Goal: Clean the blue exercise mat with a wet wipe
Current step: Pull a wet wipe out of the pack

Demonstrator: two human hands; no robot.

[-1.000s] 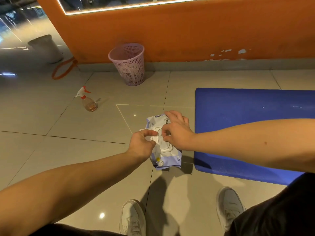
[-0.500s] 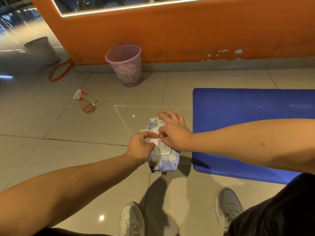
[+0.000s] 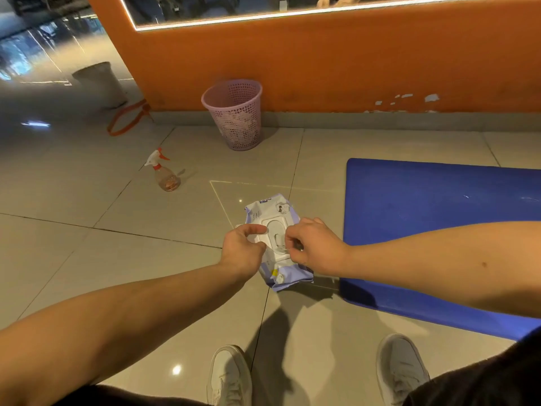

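Observation:
A lilac and white wet wipe pack (image 3: pixel 270 210) lies on the tiled floor just left of the blue exercise mat (image 3: pixel 433 218). Its white flip lid is swung open to the left. My left hand (image 3: pixel 241 250) holds the open lid with thumb and curled fingers. My right hand (image 3: pixel 314 247) is at the pack's opening, its fingertips pinched together on what looks like a wipe; the wipe itself is mostly hidden.
A pink mesh waste basket (image 3: pixel 234 115) stands against the orange wall. A spray bottle (image 3: pixel 164 174) with an orange trigger stands on the floor to the left. An orange band (image 3: pixel 126 120) and a grey bucket (image 3: pixel 99 83) lie farther left. My white shoes (image 3: pixel 229 376) are below.
My right hand slid from the far end of the lid to the opening and pinched there. The lid is now flipped open under my left hand.

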